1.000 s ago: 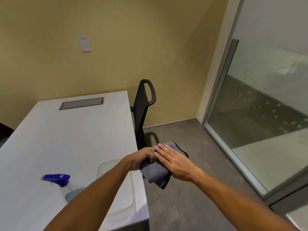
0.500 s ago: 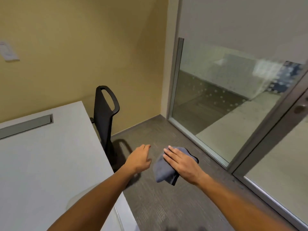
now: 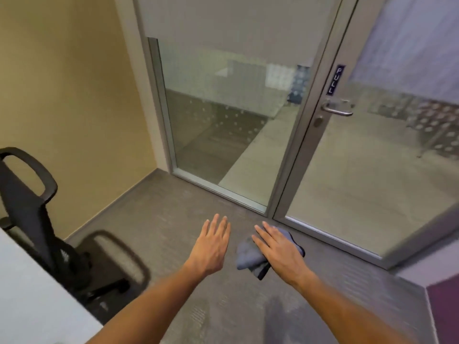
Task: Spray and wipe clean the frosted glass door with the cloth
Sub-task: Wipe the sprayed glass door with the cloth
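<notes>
The frosted glass door [image 3: 387,155] stands at the right, with a metal lever handle [image 3: 338,108] and a dark PULL label [image 3: 333,80] on its frame. A fixed glass panel [image 3: 223,115] sits to its left. My right hand [image 3: 278,247] is held out flat, palm down, with a crumpled blue-grey cloth [image 3: 248,254] gripped under it. My left hand [image 3: 211,247] hovers beside it, fingers spread, holding nothing. Both hands are over the carpet, well short of the door. The spray bottle is out of view.
A black office chair [image 3: 32,207] stands at the left against the yellow wall [image 3: 74,95]. The corner of a white table [image 3: 27,294] fills the lower left. Grey carpet [image 3: 188,202] runs up to the door threshold.
My view has swung right from the table to the door. My left hand let go of the cloth and moved apart; the right hand kept it. The spray bottle left the view.
</notes>
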Tool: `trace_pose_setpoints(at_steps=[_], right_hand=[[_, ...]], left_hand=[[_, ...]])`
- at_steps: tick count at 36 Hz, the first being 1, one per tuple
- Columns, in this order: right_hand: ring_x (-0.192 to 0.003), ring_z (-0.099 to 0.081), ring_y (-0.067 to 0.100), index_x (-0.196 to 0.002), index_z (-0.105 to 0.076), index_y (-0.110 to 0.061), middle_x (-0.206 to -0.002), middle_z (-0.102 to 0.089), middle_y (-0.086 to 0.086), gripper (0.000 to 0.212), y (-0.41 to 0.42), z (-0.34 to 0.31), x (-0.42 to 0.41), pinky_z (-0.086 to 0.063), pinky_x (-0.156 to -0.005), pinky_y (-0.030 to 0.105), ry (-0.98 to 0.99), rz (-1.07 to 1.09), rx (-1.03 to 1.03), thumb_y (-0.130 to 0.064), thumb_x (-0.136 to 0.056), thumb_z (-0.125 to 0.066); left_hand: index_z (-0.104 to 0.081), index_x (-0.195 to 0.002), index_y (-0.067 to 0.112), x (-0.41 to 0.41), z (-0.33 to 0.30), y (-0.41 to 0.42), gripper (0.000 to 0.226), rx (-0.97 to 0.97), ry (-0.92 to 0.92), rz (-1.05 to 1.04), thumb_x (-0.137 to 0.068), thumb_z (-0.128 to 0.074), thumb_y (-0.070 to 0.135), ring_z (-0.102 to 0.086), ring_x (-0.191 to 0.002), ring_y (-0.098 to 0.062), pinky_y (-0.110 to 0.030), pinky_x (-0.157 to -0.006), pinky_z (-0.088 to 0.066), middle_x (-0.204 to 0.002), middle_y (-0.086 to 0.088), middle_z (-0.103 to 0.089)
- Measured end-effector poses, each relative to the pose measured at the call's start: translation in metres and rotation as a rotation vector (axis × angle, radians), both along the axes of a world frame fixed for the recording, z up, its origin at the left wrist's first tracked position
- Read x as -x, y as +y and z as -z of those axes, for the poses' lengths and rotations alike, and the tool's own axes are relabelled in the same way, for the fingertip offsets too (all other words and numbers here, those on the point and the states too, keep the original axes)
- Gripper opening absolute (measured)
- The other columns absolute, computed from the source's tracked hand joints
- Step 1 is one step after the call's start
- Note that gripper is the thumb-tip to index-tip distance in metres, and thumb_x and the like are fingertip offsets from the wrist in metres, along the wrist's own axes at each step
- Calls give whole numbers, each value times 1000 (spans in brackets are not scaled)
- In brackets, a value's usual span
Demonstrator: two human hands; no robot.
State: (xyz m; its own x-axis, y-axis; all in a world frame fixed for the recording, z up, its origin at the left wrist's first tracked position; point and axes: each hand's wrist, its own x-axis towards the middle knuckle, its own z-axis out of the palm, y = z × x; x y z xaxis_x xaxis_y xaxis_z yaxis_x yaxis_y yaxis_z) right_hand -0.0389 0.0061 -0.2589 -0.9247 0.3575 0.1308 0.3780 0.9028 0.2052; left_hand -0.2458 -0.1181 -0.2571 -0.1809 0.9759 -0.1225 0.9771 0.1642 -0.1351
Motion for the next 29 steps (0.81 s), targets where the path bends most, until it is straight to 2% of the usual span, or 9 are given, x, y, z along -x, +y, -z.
trace_pose_setpoints(at_steps=[5,12,16,20,21,23,25,26,29], right_hand=[[-135,-54,36,-134,-64,-9,-144,-58,16,50,46,8,-49,-20,-119,43,-46,116,-13,-25,-95,-36],[-136,-53,34,-136,-62,-9,-146,-56,14,48,126,2,-114,-39,-116,42,33,215,94,-23,-94,-42],[-130,-59,33,-130,-66,-9,-140,-62,14,48,166,-12,-147,-46,-111,42,71,292,107,-25,-95,-37],[-125,-62,35,-125,-68,-6,-133,-65,16,47,195,-28,-176,-35,-112,40,149,356,70,-20,-93,-36],[-124,-63,35,-124,-68,-4,-132,-66,17,46,203,-31,-183,-40,-112,41,173,369,56,-16,-90,-40],[-122,-64,38,-124,-68,-1,-131,-66,19,50,217,-41,-195,-53,-103,45,209,400,88,-4,-75,-64],[-119,-66,39,-123,-68,0,-129,-67,19,69,231,-50,-204,-56,-96,48,211,457,149,1,-56,-86],[-118,-66,38,-122,-68,0,-129,-68,18,69,238,-53,-208,-57,-94,47,208,481,153,0,-56,-88],[-120,-66,37,-122,-68,-2,-130,-67,16,46,261,-58,-220,-56,-93,42,251,501,100,-5,-77,-61]], left_hand=[[3,-160,2,-36,0,59,83,14,-4,66,-96,-46,23,13,-156,-40,-54,-128,-2,-169,-19,11],[6,-160,3,-101,-9,149,81,17,10,124,-99,-42,26,15,-155,-40,-54,-126,3,-168,-20,14],[2,-161,7,-135,-23,198,80,-10,-24,158,-98,-44,26,11,-156,-40,-54,-128,1,-169,-19,8],[-2,-161,8,-164,-42,240,79,-59,-36,201,-97,-45,27,4,-157,-38,-54,-128,-4,-170,-19,4],[-2,-162,8,-171,-46,249,79,-73,-35,210,-97,-44,28,4,-157,-37,-53,-128,-4,-170,-18,4],[-4,-162,9,-182,-55,268,79,-93,-40,218,-97,-44,28,3,-157,-37,-52,-127,-4,-170,-17,3],[-7,-162,9,-191,-61,286,78,-118,-38,236,-97,-45,29,1,-157,-37,-52,-127,-7,-170,-17,1],[-10,-162,9,-194,-63,295,77,-126,-34,244,-96,-45,29,-1,-157,-38,-53,-127,-8,-170,-17,-1],[-27,-158,8,-200,-65,325,77,-156,-21,284,-89,-54,30,-18,-155,-41,-56,-123,-22,-167,-20,-20]])
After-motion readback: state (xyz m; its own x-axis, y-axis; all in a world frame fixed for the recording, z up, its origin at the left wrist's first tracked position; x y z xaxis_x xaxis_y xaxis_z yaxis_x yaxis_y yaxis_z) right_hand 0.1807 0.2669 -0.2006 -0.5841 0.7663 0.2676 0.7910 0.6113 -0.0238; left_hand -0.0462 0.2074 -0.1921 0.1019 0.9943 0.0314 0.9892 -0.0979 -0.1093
